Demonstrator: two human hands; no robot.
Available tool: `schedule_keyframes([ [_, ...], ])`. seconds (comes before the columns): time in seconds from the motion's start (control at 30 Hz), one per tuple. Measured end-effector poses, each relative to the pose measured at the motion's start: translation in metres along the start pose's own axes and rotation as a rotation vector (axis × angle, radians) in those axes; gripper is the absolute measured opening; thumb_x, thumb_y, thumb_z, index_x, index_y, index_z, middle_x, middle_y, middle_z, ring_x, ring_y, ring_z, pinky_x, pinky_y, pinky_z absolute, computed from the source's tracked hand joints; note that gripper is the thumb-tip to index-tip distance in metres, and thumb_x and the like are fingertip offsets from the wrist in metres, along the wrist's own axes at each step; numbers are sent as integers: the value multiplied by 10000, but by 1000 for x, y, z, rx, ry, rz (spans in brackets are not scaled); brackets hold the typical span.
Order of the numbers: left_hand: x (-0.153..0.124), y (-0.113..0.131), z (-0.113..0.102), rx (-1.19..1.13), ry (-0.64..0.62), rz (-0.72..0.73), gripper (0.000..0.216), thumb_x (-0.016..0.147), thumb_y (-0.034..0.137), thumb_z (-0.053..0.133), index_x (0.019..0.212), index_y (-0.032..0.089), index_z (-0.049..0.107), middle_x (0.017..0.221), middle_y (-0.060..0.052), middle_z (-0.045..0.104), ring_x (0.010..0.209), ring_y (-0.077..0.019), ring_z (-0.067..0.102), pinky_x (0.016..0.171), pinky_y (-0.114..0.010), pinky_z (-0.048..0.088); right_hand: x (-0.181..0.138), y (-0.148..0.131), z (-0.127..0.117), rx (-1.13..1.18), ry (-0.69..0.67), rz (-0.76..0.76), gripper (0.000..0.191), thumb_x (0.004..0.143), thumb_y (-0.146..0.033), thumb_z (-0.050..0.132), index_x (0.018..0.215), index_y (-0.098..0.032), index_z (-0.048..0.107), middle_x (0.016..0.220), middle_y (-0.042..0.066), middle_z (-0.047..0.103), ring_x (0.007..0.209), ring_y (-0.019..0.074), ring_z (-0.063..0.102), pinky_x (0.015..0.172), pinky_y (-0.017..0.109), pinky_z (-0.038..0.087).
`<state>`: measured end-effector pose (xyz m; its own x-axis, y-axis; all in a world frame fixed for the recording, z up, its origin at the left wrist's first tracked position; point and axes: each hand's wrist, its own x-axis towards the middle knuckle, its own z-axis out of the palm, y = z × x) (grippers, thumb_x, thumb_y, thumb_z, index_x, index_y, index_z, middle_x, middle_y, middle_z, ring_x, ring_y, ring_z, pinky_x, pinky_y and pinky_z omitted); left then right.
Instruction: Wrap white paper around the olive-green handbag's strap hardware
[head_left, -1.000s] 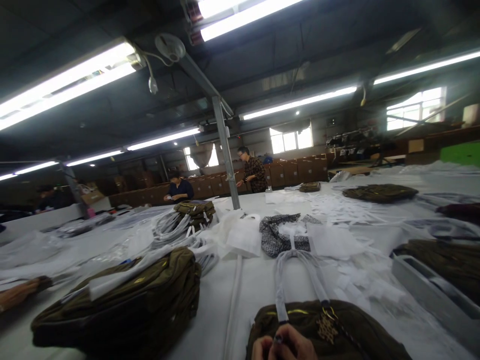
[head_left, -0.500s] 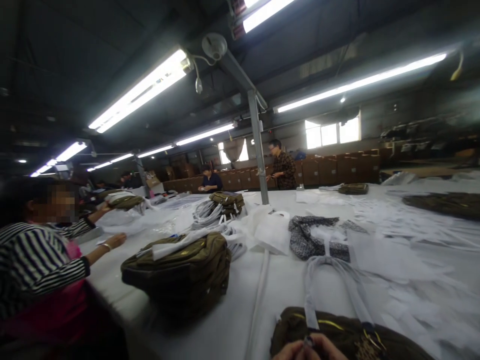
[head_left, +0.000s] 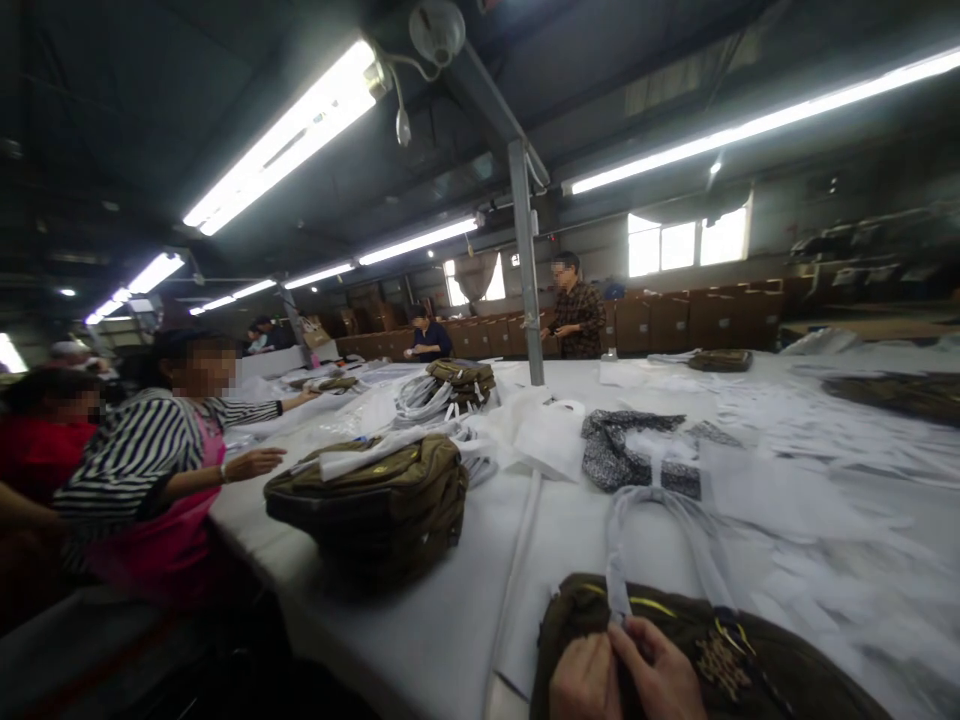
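An olive-brown bag [head_left: 780, 650] with yellow zip piping lies on the table at the lower right. Its handle [head_left: 679, 505], wrapped in whitish film, loops up and away from me. My left hand [head_left: 585, 677] is closed at the lower left end of that handle, the fingertips pinched at the wrapping. Close beside it, my right hand [head_left: 664, 668] holds the same spot between thumb and finger, the fingertips of both hands almost meeting. A tan patterned ornament [head_left: 721, 663] hangs from the other handle end, to the right of my right hand.
A stack of olive bags [head_left: 375, 510] stands left of centre, more bags [head_left: 461, 380] behind it. A grey speckled cloth [head_left: 611, 440] and white sheets lie ahead. A metal post [head_left: 525, 260] rises at the table's far side. A co-worker in stripes [head_left: 150, 450] reaches in from the left.
My view has tipped down and swung slightly left, so both hands and the bag show more fully. The striped co-worker has leaned forward, one arm stretched farther over the table.
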<state>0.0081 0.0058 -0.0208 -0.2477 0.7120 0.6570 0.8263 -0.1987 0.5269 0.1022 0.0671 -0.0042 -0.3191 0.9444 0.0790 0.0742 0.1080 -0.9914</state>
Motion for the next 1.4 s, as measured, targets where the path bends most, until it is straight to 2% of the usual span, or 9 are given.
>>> schedule_keyframes([
  [0.07, 1, 16, -23, -90, -102, -30, 368, 906, 210, 307, 1084, 192, 629, 1029, -111, 682, 960, -214, 630, 859, -344, 503, -6, -10, 2, -13, 41, -28, 384, 733, -535, 568, 800, -162, 627, 764, 51, 680, 753, 232, 631, 694, 275, 497],
  [0.17, -4, 16, -55, -213, -40, -252, 311, 900, 235, 376, 1102, 208, 610, 1079, -73, 665, 1014, -183, 605, 910, -313, 475, -9, -16, 5, -20, 46, -43, 385, 760, -522, 552, 825, -145, 598, 760, 55, 666, 741, 219, 618, 685, 277, 482],
  [0.33, -19, -33, -98, -347, 272, -783, 376, 829, 378, 484, 1100, 140, 591, 1033, -110, 678, 1007, -233, 610, 920, -368, 455, -6, -12, 5, -17, 34, -50, 363, 773, -501, 556, 848, -147, 579, 783, 54, 659, 748, 208, 607, 702, 278, 466],
  [0.43, -17, -57, -110, -492, 221, -917, 464, 788, 411, 497, 1112, 85, 559, 1027, -150, 670, 1008, -255, 605, 915, -388, 450, -4, -5, 4, 9, 29, -45, 369, 758, -508, 575, 864, -154, 582, 801, 56, 663, 752, 218, 605, 701, 291, 465],
  [0.63, 13, -67, -83, -641, -36, -827, 529, 756, 361, 533, 1201, 76, 513, 1190, -171, 590, 1099, -250, 552, 948, -364, 424, -2, 3, 2, 36, -7, -59, 348, 762, -485, 585, 894, -163, 578, 775, 37, 646, 773, 228, 601, 728, 306, 457],
  [0.83, 29, -65, -68, -710, -309, -689, 300, 737, 265, 562, 995, 158, 672, 1044, -73, 682, 984, -227, 612, 903, -334, 451, -3, -1, 2, 27, -8, -53, 335, 772, -480, 581, 890, -166, 576, 781, 36, 641, 788, 229, 593, 736, 307, 457],
  [1.17, 17, -61, -60, -545, -140, -715, 312, 782, 311, 471, 995, 115, 586, 950, -95, 662, 871, -198, 609, 818, -325, 461, -1, 1, 3, 60, -11, -43, 334, 765, -477, 596, 891, -168, 575, 799, 37, 646, 779, 207, 581, 741, 290, 453],
  [1.27, 22, -41, -70, -430, -75, -714, 282, 780, 284, 461, 976, 129, 593, 973, -99, 617, 947, -221, 552, 898, -372, 397, -1, 0, 3, 65, 0, -60, 317, 772, -458, 597, 886, -163, 579, 809, 44, 648, 775, 202, 579, 745, 293, 455],
  [1.4, 35, 1, -80, -176, -150, -498, 358, 757, 301, 539, 1103, 210, 563, 1013, -62, 569, 1014, -223, 484, 923, -350, 351, -3, -3, 5, 66, 2, -79, 309, 763, -440, 613, 884, -156, 597, 806, 51, 655, 754, 204, 590, 731, 300, 470],
])
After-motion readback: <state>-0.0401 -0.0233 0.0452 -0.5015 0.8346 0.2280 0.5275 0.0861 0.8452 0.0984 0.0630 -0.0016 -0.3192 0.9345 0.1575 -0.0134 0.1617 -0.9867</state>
